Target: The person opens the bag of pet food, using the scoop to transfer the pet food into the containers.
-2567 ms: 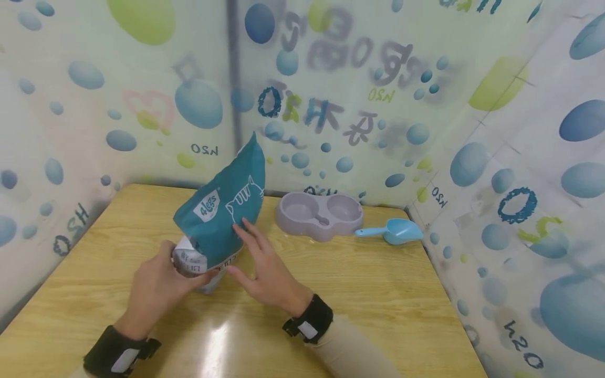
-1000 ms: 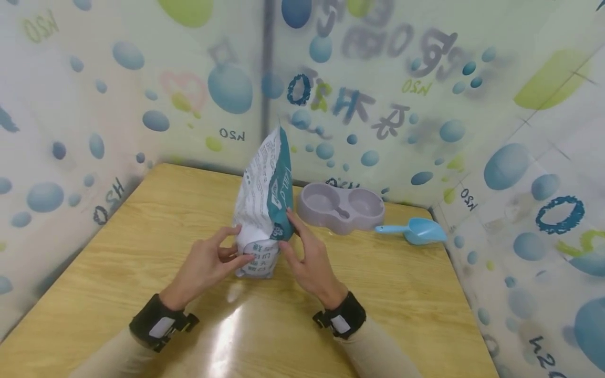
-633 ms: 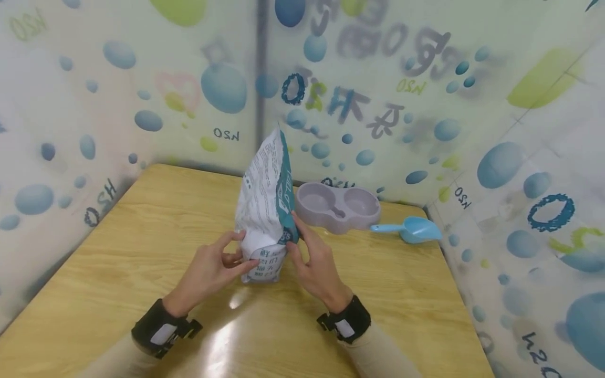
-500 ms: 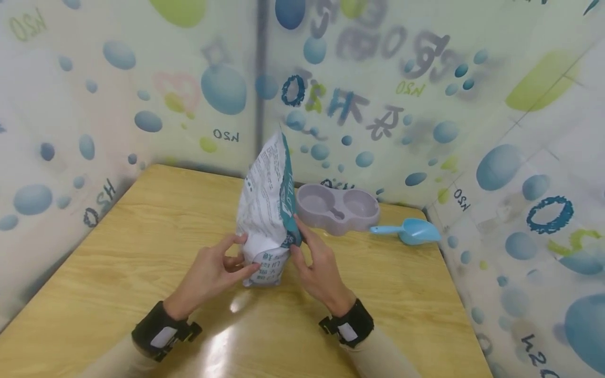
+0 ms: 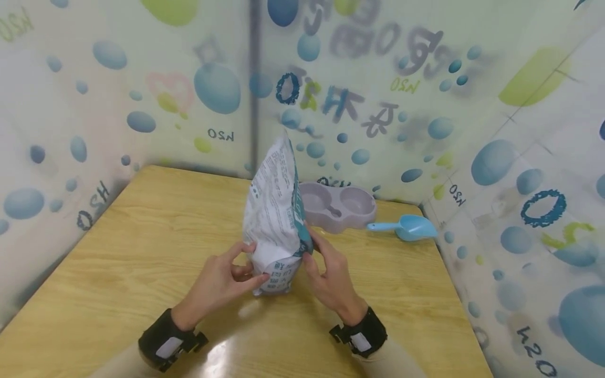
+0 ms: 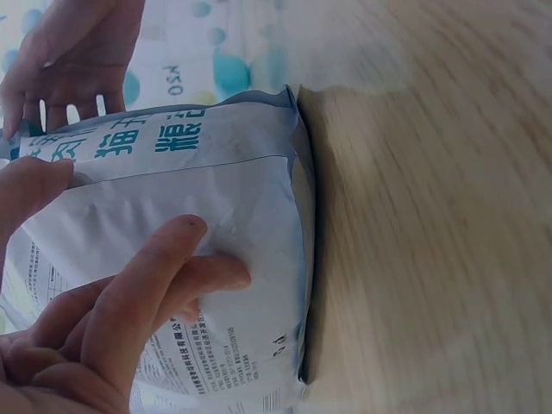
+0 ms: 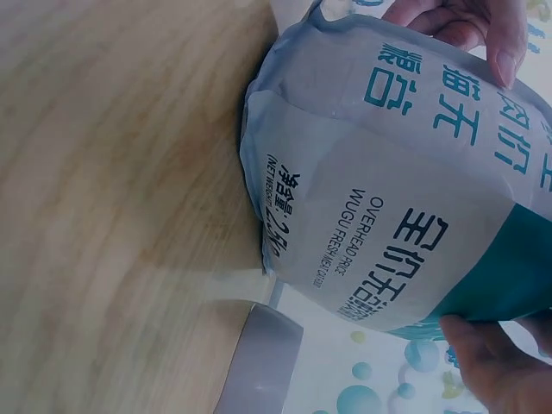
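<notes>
A white and teal bag of cat food (image 5: 271,210) stands upright at the middle of the table, its top tapering to a point. Its narrow side and white printed back face me, and only a strip of the teal front shows in the head view. My left hand (image 5: 219,278) holds the left edge low down, thumb on the narrow side and fingers against the white back. On the other side, my right hand (image 5: 333,275) grips the teal edge between thumb and fingers. The right wrist view shows the bag's (image 7: 371,198) bottom edge at the tabletop.
Behind the bag to the right sits a grey double pet bowl (image 5: 337,218), partly covered by it. A light blue scoop (image 5: 411,227) lies right of the bowl. Patterned curtain-like walls (image 5: 212,79) enclose the wooden table (image 5: 142,236) at the back and sides.
The bag has turned from its teal cat-drawing front to its narrow side and white back. Both hands have shifted to its two edges, and lately the bag has come slightly closer to me.
</notes>
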Tool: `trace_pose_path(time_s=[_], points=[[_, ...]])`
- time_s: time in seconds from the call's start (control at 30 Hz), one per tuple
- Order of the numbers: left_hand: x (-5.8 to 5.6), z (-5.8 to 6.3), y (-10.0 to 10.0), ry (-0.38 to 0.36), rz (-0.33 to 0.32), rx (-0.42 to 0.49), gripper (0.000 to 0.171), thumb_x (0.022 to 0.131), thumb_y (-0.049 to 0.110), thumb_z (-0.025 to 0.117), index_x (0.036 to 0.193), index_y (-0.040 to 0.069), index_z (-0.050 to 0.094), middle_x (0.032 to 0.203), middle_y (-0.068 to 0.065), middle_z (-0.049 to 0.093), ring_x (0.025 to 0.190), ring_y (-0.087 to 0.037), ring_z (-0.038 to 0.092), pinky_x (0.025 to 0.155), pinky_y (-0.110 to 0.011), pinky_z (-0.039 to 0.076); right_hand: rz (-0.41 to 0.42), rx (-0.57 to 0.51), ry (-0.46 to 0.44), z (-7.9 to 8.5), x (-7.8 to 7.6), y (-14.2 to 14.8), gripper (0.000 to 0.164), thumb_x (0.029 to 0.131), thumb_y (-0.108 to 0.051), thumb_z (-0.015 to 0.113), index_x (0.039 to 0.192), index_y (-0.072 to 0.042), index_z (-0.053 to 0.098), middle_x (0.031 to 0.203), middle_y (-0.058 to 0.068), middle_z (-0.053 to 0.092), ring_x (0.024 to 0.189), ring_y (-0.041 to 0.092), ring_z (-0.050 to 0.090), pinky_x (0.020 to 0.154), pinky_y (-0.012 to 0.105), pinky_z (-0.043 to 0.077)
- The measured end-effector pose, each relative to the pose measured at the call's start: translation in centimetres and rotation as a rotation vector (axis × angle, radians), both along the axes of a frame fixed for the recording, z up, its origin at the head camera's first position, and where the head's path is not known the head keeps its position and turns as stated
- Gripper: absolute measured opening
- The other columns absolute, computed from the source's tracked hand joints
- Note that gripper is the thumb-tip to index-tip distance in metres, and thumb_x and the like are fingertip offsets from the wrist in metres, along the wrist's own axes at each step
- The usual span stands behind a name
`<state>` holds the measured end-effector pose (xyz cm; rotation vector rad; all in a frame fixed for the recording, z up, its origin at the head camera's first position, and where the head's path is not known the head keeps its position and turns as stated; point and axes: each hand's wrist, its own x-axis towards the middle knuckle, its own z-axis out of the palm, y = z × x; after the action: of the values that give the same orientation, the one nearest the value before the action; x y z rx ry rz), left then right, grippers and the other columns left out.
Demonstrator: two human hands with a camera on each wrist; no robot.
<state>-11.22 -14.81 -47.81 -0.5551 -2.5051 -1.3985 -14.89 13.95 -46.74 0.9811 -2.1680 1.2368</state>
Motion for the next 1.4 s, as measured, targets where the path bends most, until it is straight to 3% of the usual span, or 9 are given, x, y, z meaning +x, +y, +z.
trace_pose_path(time_s=[0.2, 0.33, 0.5, 0.6, 0.67, 0.83, 0.97, 1.17, 1.4], points=[[0.2, -0.3, 0.3, -0.005, -0.028, 0.005, 0.048, 0.091, 0.019, 0.102, 0.127, 0.015, 0.07, 0.077, -0.005, 0.087, 0.061, 0.003, 0.076, 0.049, -0.016, 0.048, -0.033, -0.006, -0.03, 0.2, 1.2, 0.4, 0.063, 0.111, 0.002, 0.064, 0.173, -0.003, 0.053, 0.17, 0.019, 0.066, 0.147, 0.036, 0.075, 0.124, 0.034, 0.06], [0.4, -0.1, 0.5, -0.019, -0.046, 0.002, 0.049, 0.091, 0.02, 0.102, 0.127, 0.015, 0.07, 0.063, 0.005, 0.08, 0.05, 0.01, 0.055, 0.047, -0.014, 0.037, -0.049, -0.007, -0.019, 0.2, 1.6, 0.6, 0.062, 0.111, 0.002, 0.065, 0.172, -0.001, 0.054, 0.168, 0.02, 0.067, 0.143, 0.036, 0.077, 0.123, 0.032, 0.061], [0.7, 0.1, 0.8, -0.029, -0.073, 0.003, 0.049, 0.092, 0.018, 0.101, 0.128, 0.014, 0.069, 0.057, 0.012, 0.074, 0.046, 0.013, 0.045, 0.047, -0.014, 0.033, -0.059, -0.017, -0.025, -0.1, 2.1, 0.9, 0.06, 0.111, 0.003, 0.064, 0.171, 0.002, 0.054, 0.168, 0.02, 0.067, 0.144, 0.036, 0.076, 0.124, 0.03, 0.06], [0.7, 0.0, 0.9, -0.03, -0.082, 0.014, 0.049, 0.092, 0.017, 0.101, 0.128, 0.014, 0.069, 0.058, 0.01, 0.075, 0.047, 0.012, 0.052, 0.047, -0.014, 0.036, -0.073, -0.028, -0.021, -0.1, 2.4, 0.9, 0.06, 0.111, 0.003, 0.065, 0.17, 0.003, 0.054, 0.169, 0.02, 0.066, 0.144, 0.036, 0.076, 0.124, 0.028, 0.058], [0.7, -0.1, 1.0, -0.03, -0.083, 0.022, 0.048, 0.092, 0.016, 0.101, 0.129, 0.014, 0.07, 0.06, 0.008, 0.078, 0.053, 0.01, 0.063, 0.049, -0.015, 0.041, -0.083, -0.037, -0.016, -0.1, 2.6, 0.9, 0.06, 0.11, 0.003, 0.065, 0.169, 0.004, 0.055, 0.168, 0.02, 0.067, 0.143, 0.035, 0.077, 0.124, 0.027, 0.058], [0.7, -0.2, 1.3, -0.029, -0.087, 0.033, 0.049, 0.092, 0.014, 0.1, 0.132, 0.013, 0.071, 0.074, 0.0, 0.086, 0.08, -0.015, 0.09, 0.062, -0.02, 0.061, -0.102, -0.062, -0.025, -0.1, 3.0, 1.0, 0.06, 0.11, 0.003, 0.065, 0.169, 0.001, 0.056, 0.168, 0.019, 0.067, 0.143, 0.036, 0.077, 0.124, 0.027, 0.058], [0.6, -0.2, 1.4, -0.044, -0.095, 0.035, 0.052, 0.092, 0.014, 0.1, 0.136, 0.01, 0.072, 0.083, -0.004, 0.088, 0.09, -0.029, 0.092, 0.072, -0.023, 0.068, -0.117, -0.083, -0.043, -0.1, 3.4, 1.0, 0.06, 0.111, 0.002, 0.064, 0.17, -0.001, 0.056, 0.169, 0.018, 0.067, 0.143, 0.036, 0.077, 0.124, 0.027, 0.058], [0.5, -0.1, 1.4, -0.096, -0.096, 0.047, 0.056, 0.093, 0.017, 0.099, 0.142, 0.008, 0.072, 0.09, -0.008, 0.089, 0.094, -0.029, 0.092, 0.081, -0.029, 0.073, -0.132, -0.101, -0.06, 0.0, 3.8, 0.8, 0.06, 0.111, 0.002, 0.063, 0.17, 0.0, 0.055, 0.17, 0.017, 0.065, 0.145, 0.037, 0.076, 0.124, 0.03, 0.059], [0.4, 0.0, 0.8, -0.124, -0.118, 0.066, 0.061, 0.093, 0.022, 0.101, 0.146, 0.009, 0.073, 0.102, -0.016, 0.089, 0.098, -0.031, 0.092, 0.081, -0.028, 0.073, -0.123, -0.098, -0.051, -0.3, 3.8, 1.0, 0.06, 0.112, 0.001, 0.062, 0.171, -0.001, 0.054, 0.172, 0.021, 0.063, 0.153, 0.035, 0.07, 0.128, 0.031, 0.056]])
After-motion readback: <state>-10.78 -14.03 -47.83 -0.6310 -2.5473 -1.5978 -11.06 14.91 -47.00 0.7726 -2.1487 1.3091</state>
